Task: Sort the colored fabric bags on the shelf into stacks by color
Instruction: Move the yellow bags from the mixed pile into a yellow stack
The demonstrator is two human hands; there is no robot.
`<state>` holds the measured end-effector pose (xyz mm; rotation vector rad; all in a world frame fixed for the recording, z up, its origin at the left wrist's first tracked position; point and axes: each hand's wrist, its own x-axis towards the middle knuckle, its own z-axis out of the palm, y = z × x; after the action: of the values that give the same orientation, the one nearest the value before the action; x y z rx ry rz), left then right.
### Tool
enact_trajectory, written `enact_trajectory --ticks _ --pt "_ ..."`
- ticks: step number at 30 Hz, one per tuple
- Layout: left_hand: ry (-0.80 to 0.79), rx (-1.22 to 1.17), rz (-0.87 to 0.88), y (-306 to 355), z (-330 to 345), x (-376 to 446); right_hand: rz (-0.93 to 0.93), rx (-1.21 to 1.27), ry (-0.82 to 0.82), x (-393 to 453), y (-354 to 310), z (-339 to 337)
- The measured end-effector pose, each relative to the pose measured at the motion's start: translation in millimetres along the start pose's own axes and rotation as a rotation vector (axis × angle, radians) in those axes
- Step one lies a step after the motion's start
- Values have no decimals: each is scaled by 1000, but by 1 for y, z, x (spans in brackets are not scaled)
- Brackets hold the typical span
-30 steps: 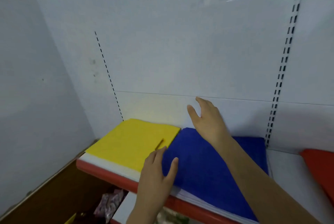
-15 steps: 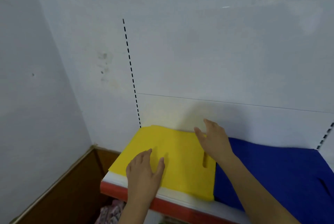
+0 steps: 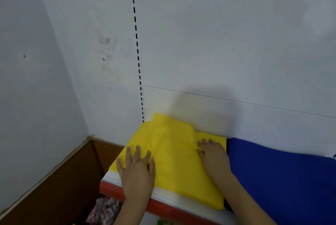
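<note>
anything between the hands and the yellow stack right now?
Nothing visible. The left hand and the right hand both lie flat on the top of the yellow bags, fingers spread. The blue bags lie beside them to the right on the shelf, not over them.

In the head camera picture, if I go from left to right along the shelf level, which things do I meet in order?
Brown wooden panel → left hand resting on the yellow bags → right hand, also on the yellow bags → blue bags.
</note>
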<state>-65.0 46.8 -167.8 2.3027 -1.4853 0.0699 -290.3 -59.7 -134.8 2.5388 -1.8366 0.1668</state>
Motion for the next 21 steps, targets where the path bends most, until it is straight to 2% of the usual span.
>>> enact_trajectory --ticks 3,5,7,9,11,13,15,17,21 --pt "11 -46 54 -3 -2 -1 -23 49 -63 -1 -6 -9" --pt "30 -201 56 -3 -17 -10 26 273 -43 -12 -10 -31" --pt "36 -477 37 -1 -42 -21 96 577 51 -33 -10 -62" --pt "-17 -869 31 4 -69 -31 155 1008 104 -58 -7 -95" --pt "-135 -1160 58 10 -94 -42 235 1494 10 -86 3 -115" --pt "-254 -1304 62 16 -108 -48 267 1790 6 -117 18 -123" --pt "-406 -1404 59 27 -113 -58 406 1866 148 -153 33 -122" --pt "-503 -1420 91 43 -111 -71 593 1842 371 -191 51 -120" --pt "-555 -1414 161 96 -98 -109 846 1536 747 -284 90 -129"
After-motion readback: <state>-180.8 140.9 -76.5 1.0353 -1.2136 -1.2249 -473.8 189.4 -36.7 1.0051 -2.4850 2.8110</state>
